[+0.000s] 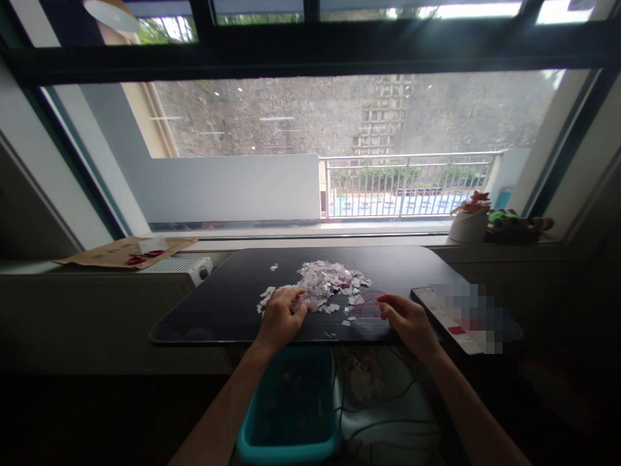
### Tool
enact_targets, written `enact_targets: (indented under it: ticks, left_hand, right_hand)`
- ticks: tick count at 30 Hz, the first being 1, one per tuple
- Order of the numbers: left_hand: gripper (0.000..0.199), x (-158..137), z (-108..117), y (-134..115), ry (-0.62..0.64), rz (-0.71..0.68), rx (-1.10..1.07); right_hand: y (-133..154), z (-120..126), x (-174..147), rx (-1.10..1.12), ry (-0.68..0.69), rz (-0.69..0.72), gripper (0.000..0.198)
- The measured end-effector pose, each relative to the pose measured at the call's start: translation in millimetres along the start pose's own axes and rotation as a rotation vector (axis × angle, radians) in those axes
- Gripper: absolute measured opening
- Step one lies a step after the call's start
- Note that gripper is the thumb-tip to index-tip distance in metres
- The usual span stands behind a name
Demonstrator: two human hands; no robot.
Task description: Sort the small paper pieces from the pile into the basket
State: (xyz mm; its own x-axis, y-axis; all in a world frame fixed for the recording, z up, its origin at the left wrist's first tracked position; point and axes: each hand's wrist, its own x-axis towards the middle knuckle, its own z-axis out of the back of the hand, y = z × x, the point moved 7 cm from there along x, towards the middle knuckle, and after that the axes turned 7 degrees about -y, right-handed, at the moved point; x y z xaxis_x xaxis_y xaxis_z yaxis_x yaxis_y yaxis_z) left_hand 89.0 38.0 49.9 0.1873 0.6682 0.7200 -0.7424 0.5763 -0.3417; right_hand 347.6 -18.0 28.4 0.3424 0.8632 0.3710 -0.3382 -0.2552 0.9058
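Forearms [220,401] (head view, the only one): both bare, run in fr. bottom edge, nearest the camera.
Basin: teal rectangular plastic tub [287,451] below table edge, betw. the arms; dim inside, can't tell how many scraps, if any, lie there.
Pale heap below: whitish scrap-like bits [366,375] R of tub, near black cables; container unclear.
Tabletop: black wood-grain board w/ rounded corners [204,320], bears the main pile.
Scraps: small white & pinkish cut-paper pieces [323,278], heaped mid-table; a few strays at far L & near edge.
L hand [284,314]: loosely curled at pile's near-left side, gap betw. thumb & fingers; no held item visible.
R hand [407,317]: thumb & fingers pinch a thin, see-through, pinkish curved plastic sheet [369,304], prob. a protractor, just R of pile.
Slab: flat, pale-faced, dark-edged item [439,317], R on table, partly pixelated.
Done/left: judging by the pile, most scraps are unsorted & loose on table; amt. done can't be told.
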Motion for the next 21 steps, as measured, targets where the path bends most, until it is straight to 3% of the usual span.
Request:
enact_targets:
  ticks: [3, 21]
  left_hand:
    - [0.022, -0.1, 0.0, 0.3, -0.002, 0.001, -0.001]
    - [0.022, -0.1, 0.3, 0.8, 0.002, 0.008, -0.003]
  right_hand:
    - [-1.7, 2.2, 1.6, -0.029, -0.047, 0.012, 0.027]
    - [-2.5, -0.3, -1.2, 0.018, 0.032, -0.008, 0.018]
